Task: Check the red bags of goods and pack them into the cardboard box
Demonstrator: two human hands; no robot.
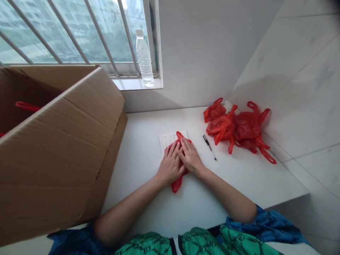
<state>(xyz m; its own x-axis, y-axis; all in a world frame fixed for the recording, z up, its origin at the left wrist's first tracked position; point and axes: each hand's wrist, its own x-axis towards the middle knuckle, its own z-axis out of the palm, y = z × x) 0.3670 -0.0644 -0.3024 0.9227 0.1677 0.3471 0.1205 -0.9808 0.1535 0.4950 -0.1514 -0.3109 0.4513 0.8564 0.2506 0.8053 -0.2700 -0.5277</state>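
A red plastic bag [177, 183] lies flat on the white table [239, 177], over a printed white sheet of paper [168, 137]. My left hand [170, 163] and my right hand [190, 156] rest side by side on top of the bag, fingers stretched out and pressing it flat. The bag's handle loop pokes out beyond my fingertips and its lower end shows below my left wrist.
A large open cardboard box [58, 148] fills the left, with red bag handles inside. A black pen [209, 142] lies right of the paper. A heap of red plastic bags [236, 127] sits by the tiled wall. A water bottle [144, 58] stands on the window sill.
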